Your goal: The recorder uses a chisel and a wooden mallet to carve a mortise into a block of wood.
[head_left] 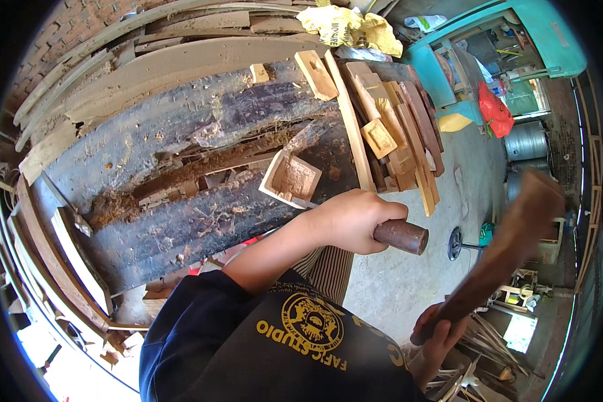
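My left hand (360, 220) is closed round a chisel, whose dark wooden handle (403, 236) sticks out to the right past my thumb. A bit of its metal blade (304, 203) shows at the near corner of a pale wooden block (295, 175); whether the edge touches the wood I cannot tell. A squarish hollow is cut into that block, which rests on the dark, worn workbench (248, 208). Out to the lower right, my right hand (442, 333) grips a brown wooden mallet (499, 258), raised well away from the chisel and blurred toward its far end.
Boards and strips (405, 134) lie across the bench's right end, with a small carved block (378, 139) on top. A long slot full of shavings (201, 161) runs along the bench. Beyond stand a turquoise cabinet (556, 40), a red bag (494, 110) and a fan (455, 243).
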{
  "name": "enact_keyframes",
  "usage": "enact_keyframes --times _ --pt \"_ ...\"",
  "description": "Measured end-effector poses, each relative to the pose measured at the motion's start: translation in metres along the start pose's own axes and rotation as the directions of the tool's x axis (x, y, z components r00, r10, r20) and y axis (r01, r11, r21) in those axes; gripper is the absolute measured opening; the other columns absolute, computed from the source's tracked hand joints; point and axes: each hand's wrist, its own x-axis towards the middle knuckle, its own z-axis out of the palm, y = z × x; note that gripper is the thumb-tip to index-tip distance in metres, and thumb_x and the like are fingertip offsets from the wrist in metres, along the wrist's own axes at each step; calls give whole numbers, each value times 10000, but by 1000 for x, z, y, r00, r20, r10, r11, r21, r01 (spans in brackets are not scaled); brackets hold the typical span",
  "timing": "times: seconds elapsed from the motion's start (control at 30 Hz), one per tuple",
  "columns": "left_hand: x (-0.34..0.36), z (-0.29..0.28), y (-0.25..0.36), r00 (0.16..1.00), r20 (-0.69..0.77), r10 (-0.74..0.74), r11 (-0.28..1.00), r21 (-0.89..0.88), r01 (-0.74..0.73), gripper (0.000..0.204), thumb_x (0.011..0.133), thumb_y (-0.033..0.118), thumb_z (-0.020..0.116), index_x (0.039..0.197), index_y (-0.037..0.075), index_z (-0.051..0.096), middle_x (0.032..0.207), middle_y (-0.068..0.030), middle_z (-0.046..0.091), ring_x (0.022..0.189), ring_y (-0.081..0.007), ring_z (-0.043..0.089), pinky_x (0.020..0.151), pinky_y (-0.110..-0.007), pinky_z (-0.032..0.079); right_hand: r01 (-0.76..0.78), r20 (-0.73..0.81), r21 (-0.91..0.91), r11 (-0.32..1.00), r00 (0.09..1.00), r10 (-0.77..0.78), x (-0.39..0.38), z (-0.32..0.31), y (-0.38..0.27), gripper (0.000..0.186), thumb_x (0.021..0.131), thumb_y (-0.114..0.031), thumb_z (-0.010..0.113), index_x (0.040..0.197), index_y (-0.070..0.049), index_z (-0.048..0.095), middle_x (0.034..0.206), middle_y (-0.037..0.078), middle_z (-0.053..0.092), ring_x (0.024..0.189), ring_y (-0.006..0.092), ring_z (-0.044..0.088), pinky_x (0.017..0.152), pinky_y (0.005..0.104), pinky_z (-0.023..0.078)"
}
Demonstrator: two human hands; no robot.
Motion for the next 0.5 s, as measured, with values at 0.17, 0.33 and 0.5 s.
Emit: enact_keyframes --times 0.17,0.33,0.5 --pt "-4 9 11 999 26 24 992 122 -27 281 613 121 699 834 103 527 661 -89 596 637 -321 619 547 -424 466 50 -142 30 998 989 -45 -12 14 9 770 873 -560 527 1311 7 246 702 152 521 481 169 479 421 282 414" --pt "-10 22 16 992 105 68 967 236 -91 294 621 167 695 865 123 538 660 -73 610 628 -309 625 544 -431 483 56 -139 26 998 989 -52 -5 20 16 727 893 -548 503 1306 -3 255 693 142 508 476 170 469 407 274 396" --pt "-8 24 16 991 122 46 971 228 -73 294 636 181 693 882 126 543 662 -71 613 628 -308 629 541 -433 483 41 -180 157 987 984 -12 -1 9 17 744 882 -532 534 1312 -14 217 671 169 514 451 197 486 415 297 436"
